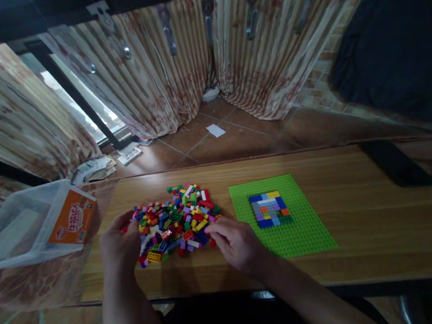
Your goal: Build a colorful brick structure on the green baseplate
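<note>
A heap of loose, many-coloured toy building bricks [175, 216] is spread over the left half of the wooden table. At its left edge is my left hand [120, 243], fingers curled inward; a bit of red shows by the fingertips, but what they hold is unclear. My right hand [238, 243] reaches to the heap's right side, thumb and forefinger pinched together over something too small to make out. Right of it lies a green studded baseplate [310, 234], carrying a flat square of joined bricks [271, 209] in blue, purple, yellow, orange and light blue.
A clear plastic bin [23, 218] with an orange label stands left of the wooden table [370, 217]. A black object [391, 163] rests at the table's far right. Behind are striped curtains [174, 73] and a tiled floor with papers.
</note>
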`<state>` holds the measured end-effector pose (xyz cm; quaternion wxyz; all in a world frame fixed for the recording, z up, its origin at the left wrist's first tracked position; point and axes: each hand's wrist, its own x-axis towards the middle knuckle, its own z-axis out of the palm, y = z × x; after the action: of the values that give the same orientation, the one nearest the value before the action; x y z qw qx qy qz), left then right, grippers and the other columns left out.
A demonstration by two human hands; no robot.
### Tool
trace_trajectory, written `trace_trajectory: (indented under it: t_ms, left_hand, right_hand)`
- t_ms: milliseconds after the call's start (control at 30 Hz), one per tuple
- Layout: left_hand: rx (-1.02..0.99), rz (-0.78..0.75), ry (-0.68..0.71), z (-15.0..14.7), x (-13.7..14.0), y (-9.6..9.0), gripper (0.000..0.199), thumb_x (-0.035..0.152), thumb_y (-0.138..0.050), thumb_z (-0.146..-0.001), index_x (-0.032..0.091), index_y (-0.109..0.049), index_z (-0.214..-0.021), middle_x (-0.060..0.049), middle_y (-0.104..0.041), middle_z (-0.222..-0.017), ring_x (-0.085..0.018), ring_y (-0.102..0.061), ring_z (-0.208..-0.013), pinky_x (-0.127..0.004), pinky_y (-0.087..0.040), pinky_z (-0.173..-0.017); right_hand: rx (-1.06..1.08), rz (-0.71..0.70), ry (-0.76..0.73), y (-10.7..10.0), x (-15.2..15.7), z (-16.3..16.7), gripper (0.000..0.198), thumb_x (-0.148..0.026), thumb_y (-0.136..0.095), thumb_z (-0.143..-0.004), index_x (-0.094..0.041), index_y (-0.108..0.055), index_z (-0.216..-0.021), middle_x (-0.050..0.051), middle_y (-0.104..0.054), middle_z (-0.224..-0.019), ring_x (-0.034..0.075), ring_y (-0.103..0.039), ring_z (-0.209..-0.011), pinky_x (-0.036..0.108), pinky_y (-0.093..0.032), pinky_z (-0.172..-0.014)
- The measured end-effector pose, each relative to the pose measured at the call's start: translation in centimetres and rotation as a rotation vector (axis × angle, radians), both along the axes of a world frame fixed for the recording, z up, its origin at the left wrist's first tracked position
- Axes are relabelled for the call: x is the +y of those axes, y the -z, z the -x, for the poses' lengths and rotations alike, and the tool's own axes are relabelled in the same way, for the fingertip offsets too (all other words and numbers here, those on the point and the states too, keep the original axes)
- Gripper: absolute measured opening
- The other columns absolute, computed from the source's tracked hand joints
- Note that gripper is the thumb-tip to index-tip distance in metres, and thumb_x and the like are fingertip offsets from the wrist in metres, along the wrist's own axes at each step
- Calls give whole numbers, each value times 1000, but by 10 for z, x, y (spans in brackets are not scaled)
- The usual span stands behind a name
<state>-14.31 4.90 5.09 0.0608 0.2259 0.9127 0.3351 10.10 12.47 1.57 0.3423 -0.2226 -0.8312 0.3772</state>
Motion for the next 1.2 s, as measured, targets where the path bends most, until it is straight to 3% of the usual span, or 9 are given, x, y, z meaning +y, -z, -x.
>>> trace_trajectory:
  t_ms: [167,300,433,733,900,1200]
  left_hand:
    - [-25,-48,-56,10,-14,0,37,18,-55,-76,15,-70,-110,-9,-73,-103,-21,-68,-89,-31,-53,-84]
    - [-5,104,-106,27,-34,4,42,12,-48,-78,8,-67,-115,-16,-69,-113,-26,-65,-104,-35,-49,-93]
    - [-38,144,-102,37,-47,13,41,12,-48,-76,7,-67,-112,-18,-72,-104,-26,-68,-94,-35,-51,-83]
    - [-92,59,8,35,-30,29,29,11,-56,-71,16,-74,-94,-7,-74,-80,-17,-67,-77,-24,-49,-71]
    - [-95,21,1,35,-29,25,19,14,-57,-73,15,-73,-82,-6,-72,-73,-17,-65,-71,-25,-47,-67]
    - [-257,-100,62,21,-27,17,16,14,-54,-77,14,-69,-79,-3,-70,-69,-13,-63,-57,-21,-45,-54]
  right_hand:
    - [-10,3,6,1,-2,-2,20,-16,-47,-93,-19,-67,-96,7,-69,-86,17,-64,-79,29,-51,-73]
    - [-29,5,-15,4,-2,-3,20,-17,-48,-93,-19,-66,-99,6,-70,-90,17,-66,-82,28,-51,-74]
    - [-36,-36,-11,7,-2,-4,18,-18,-49,-92,-19,-66,-98,6,-71,-92,17,-68,-85,27,-52,-76]
    - [-67,-121,2,12,-1,-4,18,-22,-50,-93,-20,-67,-98,4,-72,-90,16,-70,-83,25,-54,-72]
    - [-62,-153,-7,13,0,-4,18,-22,-50,-92,-19,-67,-98,4,-72,-90,16,-70,-83,25,-54,-73]
    - [-76,-147,5,12,0,-5,19,-24,-50,-93,-20,-67,-99,4,-72,-92,16,-70,-84,26,-55,-73]
